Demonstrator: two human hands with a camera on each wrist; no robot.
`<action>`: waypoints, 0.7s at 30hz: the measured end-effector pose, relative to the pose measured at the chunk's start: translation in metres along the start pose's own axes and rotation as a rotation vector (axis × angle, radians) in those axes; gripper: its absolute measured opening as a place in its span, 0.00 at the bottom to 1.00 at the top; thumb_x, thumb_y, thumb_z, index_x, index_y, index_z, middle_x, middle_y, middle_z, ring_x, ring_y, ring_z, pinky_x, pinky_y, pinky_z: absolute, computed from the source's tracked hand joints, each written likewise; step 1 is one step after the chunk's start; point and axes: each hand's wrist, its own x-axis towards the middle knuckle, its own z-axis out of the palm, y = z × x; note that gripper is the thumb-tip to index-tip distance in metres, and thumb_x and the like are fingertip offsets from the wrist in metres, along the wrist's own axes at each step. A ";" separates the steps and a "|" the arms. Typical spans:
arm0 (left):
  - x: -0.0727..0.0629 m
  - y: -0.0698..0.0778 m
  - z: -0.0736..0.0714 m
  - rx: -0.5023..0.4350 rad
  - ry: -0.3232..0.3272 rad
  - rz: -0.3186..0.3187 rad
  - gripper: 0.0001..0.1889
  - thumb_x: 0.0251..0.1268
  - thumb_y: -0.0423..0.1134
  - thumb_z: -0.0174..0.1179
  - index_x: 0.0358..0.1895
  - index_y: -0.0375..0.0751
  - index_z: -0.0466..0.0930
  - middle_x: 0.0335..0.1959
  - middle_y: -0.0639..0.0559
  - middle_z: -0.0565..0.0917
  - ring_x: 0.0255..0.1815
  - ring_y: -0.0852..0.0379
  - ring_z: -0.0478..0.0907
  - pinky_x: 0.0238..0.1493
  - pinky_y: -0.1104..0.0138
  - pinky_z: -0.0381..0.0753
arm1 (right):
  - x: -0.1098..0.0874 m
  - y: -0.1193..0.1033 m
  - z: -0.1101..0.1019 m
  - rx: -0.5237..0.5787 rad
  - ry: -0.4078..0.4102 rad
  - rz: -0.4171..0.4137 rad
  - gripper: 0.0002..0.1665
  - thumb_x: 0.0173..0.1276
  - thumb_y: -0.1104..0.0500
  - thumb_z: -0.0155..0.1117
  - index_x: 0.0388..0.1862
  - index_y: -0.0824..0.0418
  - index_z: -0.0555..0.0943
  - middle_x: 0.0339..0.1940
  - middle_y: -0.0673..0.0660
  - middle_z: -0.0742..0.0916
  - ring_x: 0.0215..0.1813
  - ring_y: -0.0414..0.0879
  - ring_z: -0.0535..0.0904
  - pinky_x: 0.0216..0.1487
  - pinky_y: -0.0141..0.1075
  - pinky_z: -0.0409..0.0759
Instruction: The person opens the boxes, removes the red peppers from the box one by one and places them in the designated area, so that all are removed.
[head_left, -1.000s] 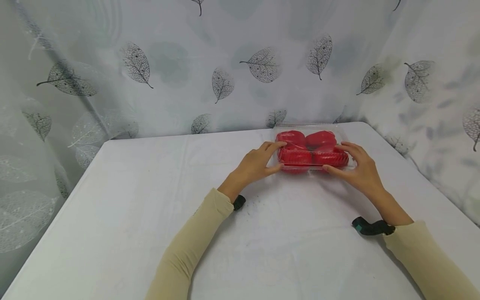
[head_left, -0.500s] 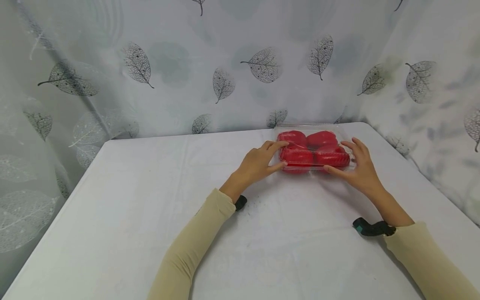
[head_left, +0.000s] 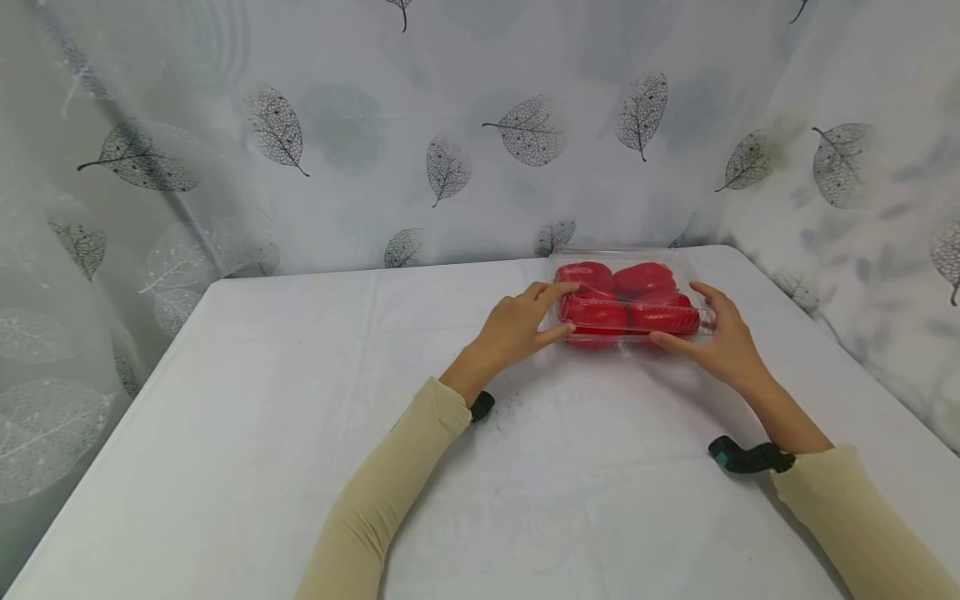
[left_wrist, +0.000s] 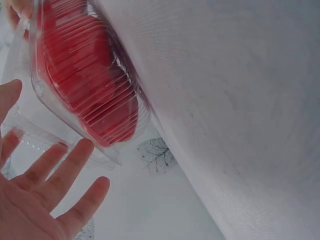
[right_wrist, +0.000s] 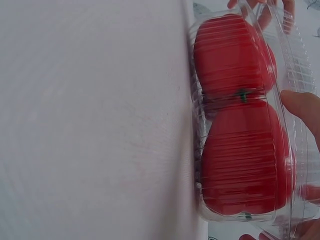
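Note:
A clear plastic clamshell box (head_left: 630, 337) with ribbed walls stands at the back right of the table, holding several round red pieces (head_left: 592, 315) with small green stems, like tomatoes. At the box's left end is my left hand (head_left: 510, 329), its thumb by the front rim and its forefinger over the lid. In the left wrist view, the fingers of that hand (left_wrist: 55, 185) are spread and fairly straight beside the rim. My right hand (head_left: 727, 337) spans the box's front right corner, thumb at the front rim, fingers along the right side. The right thumb (right_wrist: 300, 105) lies right at the rim.
The box stands on a white-covered table (head_left: 450, 483), close to its back edge. A curtain (head_left: 360, 150) with a leaf pattern hangs behind and along the sides. Dark devices (head_left: 750, 457) are strapped at both wrists.
My right fingers lift off the lid and spread to the right, then come back down on the box's right side. The left hand and the box stay nearly still.

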 end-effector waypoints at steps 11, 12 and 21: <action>0.000 0.000 -0.001 -0.031 0.002 -0.009 0.33 0.69 0.53 0.59 0.73 0.53 0.59 0.64 0.45 0.74 0.42 0.52 0.81 0.49 0.59 0.81 | -0.001 0.002 -0.002 0.038 0.001 0.019 0.53 0.59 0.50 0.73 0.76 0.63 0.56 0.75 0.72 0.60 0.73 0.71 0.55 0.60 0.73 0.59; 0.000 0.000 -0.001 -0.035 0.001 -0.012 0.33 0.69 0.53 0.59 0.73 0.53 0.59 0.64 0.45 0.73 0.42 0.52 0.81 0.50 0.59 0.81 | -0.001 0.002 -0.002 0.044 -0.001 0.026 0.53 0.59 0.50 0.73 0.76 0.62 0.56 0.75 0.71 0.60 0.74 0.71 0.54 0.61 0.74 0.59; 0.000 0.000 0.000 -0.051 0.002 -0.017 0.33 0.69 0.52 0.59 0.73 0.53 0.59 0.64 0.44 0.73 0.32 0.53 0.80 0.46 0.61 0.81 | -0.002 0.005 -0.001 0.082 -0.004 0.056 0.54 0.60 0.49 0.72 0.78 0.59 0.53 0.76 0.70 0.60 0.75 0.68 0.53 0.61 0.73 0.59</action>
